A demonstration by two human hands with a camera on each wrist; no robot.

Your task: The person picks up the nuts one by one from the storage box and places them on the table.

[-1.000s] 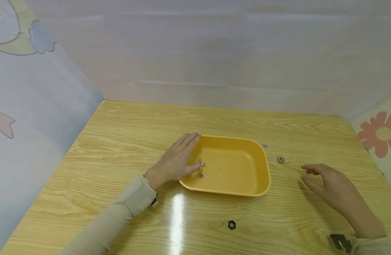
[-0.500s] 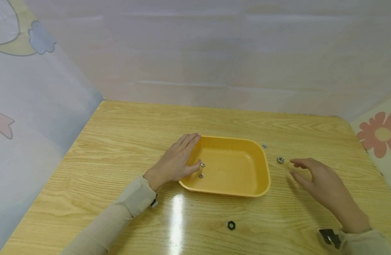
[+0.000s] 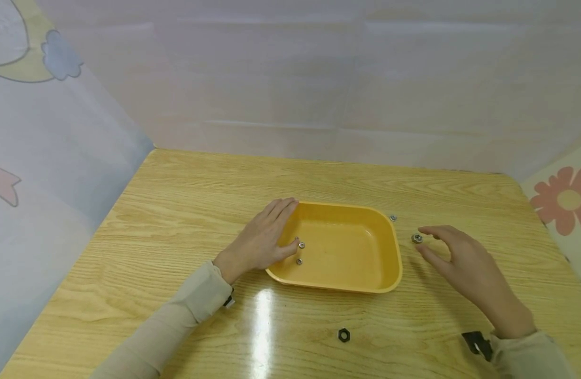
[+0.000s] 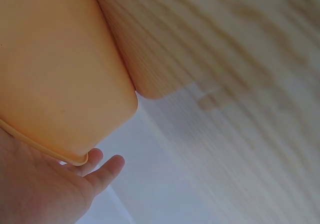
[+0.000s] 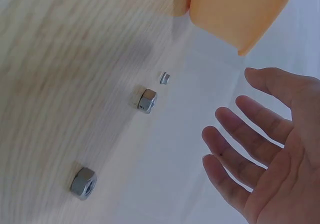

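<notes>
My left hand (image 3: 262, 239) rests on the left end of a yellow tray (image 3: 335, 288), its thumb over the inside and its fingers reaching the back corner. In the left wrist view, fingertips (image 4: 115, 165) extend past the tray's rim. Two small nuts lie inside by the thumb, one a silver nut (image 3: 299, 261). To the right of the tray, my right hand (image 3: 470, 271) has thumb and index finger parted beside a silver hex nut (image 3: 417, 238). The right wrist view shows its fingers (image 5: 240, 164) spread and holding nothing.
A smaller nut (image 3: 393, 217) lies by the tray's back right corner. Near the front of the wooden table (image 3: 200, 184) is a black hex nut (image 3: 344, 335). The right wrist view has a grey hex nut (image 5: 83, 183) at lower left. Pale printed walls enclose the table.
My right hand has moved left across the table, bringing its thumb and index finger up to the silver hex nut. The left hand and the tray have stayed in place.
</notes>
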